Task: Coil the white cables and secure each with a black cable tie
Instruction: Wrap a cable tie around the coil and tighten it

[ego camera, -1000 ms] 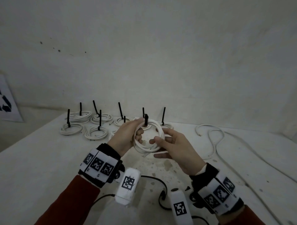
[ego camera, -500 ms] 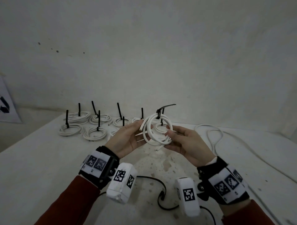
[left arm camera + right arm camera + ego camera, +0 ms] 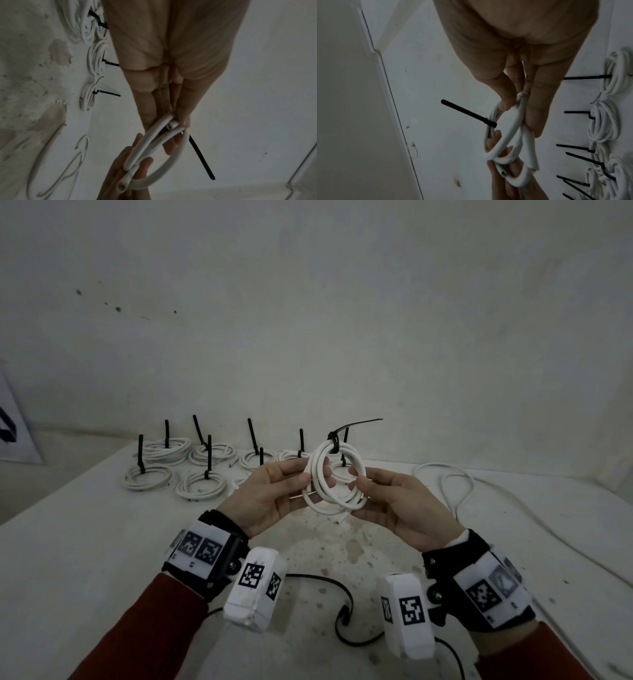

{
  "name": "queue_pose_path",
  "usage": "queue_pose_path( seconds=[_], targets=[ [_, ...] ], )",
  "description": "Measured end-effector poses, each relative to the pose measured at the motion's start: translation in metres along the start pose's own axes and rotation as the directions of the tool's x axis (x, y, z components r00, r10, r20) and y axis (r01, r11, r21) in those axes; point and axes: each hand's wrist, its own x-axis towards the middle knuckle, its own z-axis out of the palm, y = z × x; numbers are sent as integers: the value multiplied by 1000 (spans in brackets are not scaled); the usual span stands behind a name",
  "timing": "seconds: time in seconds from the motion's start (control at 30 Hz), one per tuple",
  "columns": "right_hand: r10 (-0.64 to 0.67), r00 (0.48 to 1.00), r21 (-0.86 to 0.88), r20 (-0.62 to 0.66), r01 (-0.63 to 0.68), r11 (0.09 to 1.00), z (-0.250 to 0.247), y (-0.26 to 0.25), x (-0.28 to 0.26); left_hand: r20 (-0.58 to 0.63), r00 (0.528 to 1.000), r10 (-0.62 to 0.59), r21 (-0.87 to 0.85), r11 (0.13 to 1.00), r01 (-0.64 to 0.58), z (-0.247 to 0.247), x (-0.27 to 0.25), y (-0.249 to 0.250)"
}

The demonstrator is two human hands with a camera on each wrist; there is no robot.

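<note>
Both hands hold one coiled white cable (image 3: 337, 477) upright above the table. My left hand (image 3: 274, 491) pinches its left side, and my right hand (image 3: 394, 501) pinches its right side. A black cable tie (image 3: 337, 440) wraps the top of the coil, its tail sticking out to the right. In the left wrist view the coil (image 3: 154, 152) sits at my left fingertips with the tie tail (image 3: 201, 158) pointing away. In the right wrist view the coil (image 3: 508, 136) is between thumb and fingers, and the tie (image 3: 469, 113) juts left.
Several tied white coils (image 3: 202, 467) with upright black tie tails lie at the back left of the table (image 3: 85, 542). A loose white cable (image 3: 459, 491) snakes along the right side. Black wires (image 3: 342, 611) from the wrist cameras lie near me.
The coil was turned from lying nearly flat between my hands to standing upright, with the tie now on top. Both hands rose slightly and shifted to pinch the sides.
</note>
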Motion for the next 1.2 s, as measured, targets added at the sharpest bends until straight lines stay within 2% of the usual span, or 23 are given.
queue_pose_path(
  seconds=[0.17,0.3,0.43,0.53,0.6,0.8,1.0,1.07,1.13,1.2],
  targets=[
    [-1,1000,19,7,1,1000,-1,-4,-1,31,1000,-6,98,995,3,2,-3,7],
    [-49,999,11,-3,49,999,1,-5,-3,-63,998,12,298,955,7,8,0,7],
    [-140,989,-18,-38,139,990,2,-5,-5,-224,965,134,431,902,-25,14,4,0],
    [-166,985,-21,-57,165,986,3,-5,-5,-360,915,182,403,915,-24,13,7,-8],
    [-164,985,-19,-58,163,986,4,-4,-5,-388,910,146,373,928,10,11,8,-10],
    [-206,971,-15,-122,205,979,3,-1,-4,-354,935,-10,106,993,51,9,9,-9],
    [-317,924,-140,-213,292,946,10,6,-4,-349,932,-98,-4,995,103,16,10,-8],
    [-347,916,-195,-201,310,930,15,11,-5,-397,915,-67,135,982,131,21,9,-11],
    [-363,913,-224,-187,320,920,19,14,-6,-464,885,41,311,943,120,24,8,-15],
    [-358,918,-234,-170,315,920,21,15,-6,-486,871,70,358,925,126,24,8,-19]
  ],
)
